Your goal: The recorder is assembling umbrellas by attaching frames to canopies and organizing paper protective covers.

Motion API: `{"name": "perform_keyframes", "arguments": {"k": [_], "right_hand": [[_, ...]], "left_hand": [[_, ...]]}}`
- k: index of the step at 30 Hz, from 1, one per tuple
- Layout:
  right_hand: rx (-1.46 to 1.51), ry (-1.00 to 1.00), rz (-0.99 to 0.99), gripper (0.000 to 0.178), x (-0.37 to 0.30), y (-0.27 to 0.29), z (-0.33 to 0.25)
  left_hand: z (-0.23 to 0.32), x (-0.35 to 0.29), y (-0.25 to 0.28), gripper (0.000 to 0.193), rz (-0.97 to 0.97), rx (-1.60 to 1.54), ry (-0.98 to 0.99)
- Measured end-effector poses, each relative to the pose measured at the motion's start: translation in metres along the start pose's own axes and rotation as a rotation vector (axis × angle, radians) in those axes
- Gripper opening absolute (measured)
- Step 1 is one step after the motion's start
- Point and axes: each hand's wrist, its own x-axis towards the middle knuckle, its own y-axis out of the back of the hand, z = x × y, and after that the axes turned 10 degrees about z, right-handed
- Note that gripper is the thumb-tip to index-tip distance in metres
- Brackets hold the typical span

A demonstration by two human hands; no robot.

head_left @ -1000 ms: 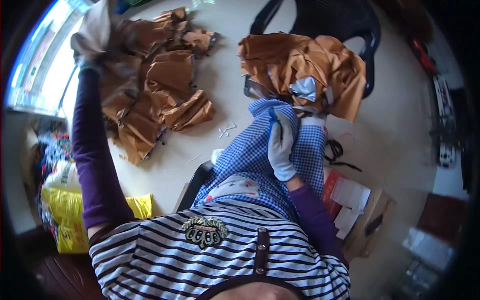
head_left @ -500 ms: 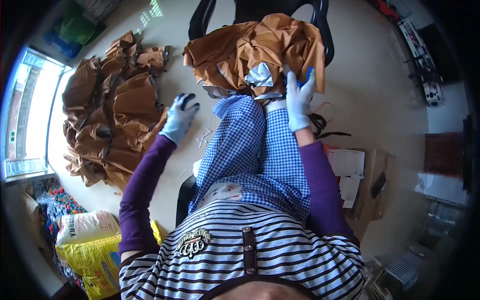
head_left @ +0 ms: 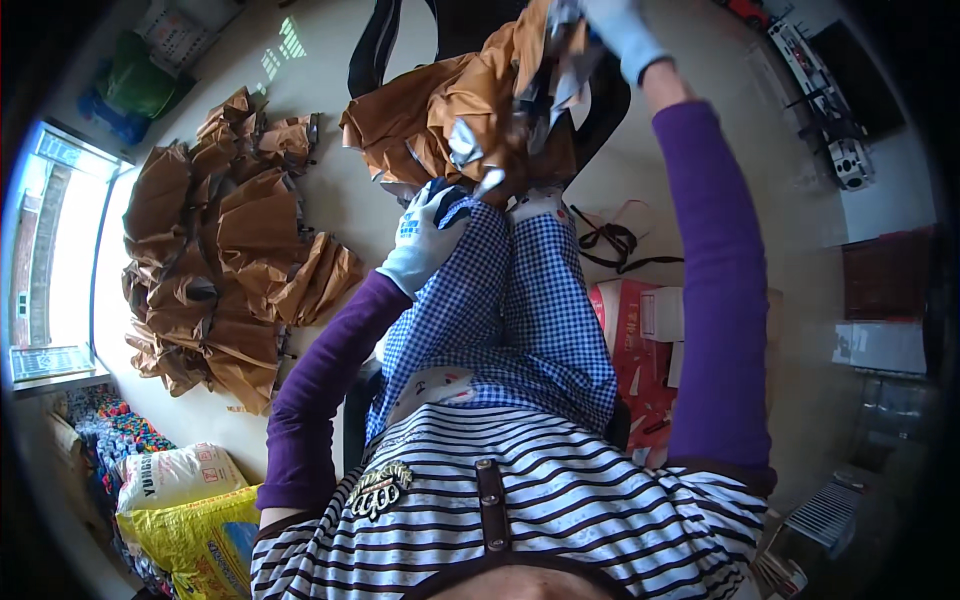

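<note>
Crumpled brown sheets [head_left: 410, 115] with silvery undersides lie heaped on a black chair [head_left: 605, 110] in front of my knees. My right hand [head_left: 622, 38], in a white glove, is raised at the far edge of the heap. It grips a brown sheet pulled upward; the fingers are partly blurred and cut off by the frame. Beside my left knee, over the blue checked cloth [head_left: 560, 290], is my left hand [head_left: 428, 238] in a white glove with dark fingertips. Its fingers are curled, and a small whitish piece [head_left: 490, 183] shows at them, too blurred to name.
A large pile of brown sheets [head_left: 255, 215] covers the floor at left. Nearer stand a white sack [head_left: 180, 475] and a yellow bag [head_left: 190, 540]. Right of my legs are a red box [head_left: 630, 335] and black straps [head_left: 612, 243]. A window [head_left: 70, 250] is far left.
My right hand has moved up and away, lifting part of the brown heap. My left hand has come rightward to my knee, and its fingers have curled.
</note>
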Motion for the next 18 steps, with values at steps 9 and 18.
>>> {"name": "perform_keyframes", "arguments": {"k": [9, 18], "right_hand": [[0.950, -0.157, 0.502, 0.027, 0.112, 0.130, -0.030], [1.170, -0.243, 0.500, 0.020, 0.100, 0.149, -0.025]], "left_hand": [[0.052, 0.014, 0.012, 0.047, 0.120, -0.312, -0.159], [0.078, 0.011, 0.086, 0.048, 0.719, -0.393, -0.396]]}}
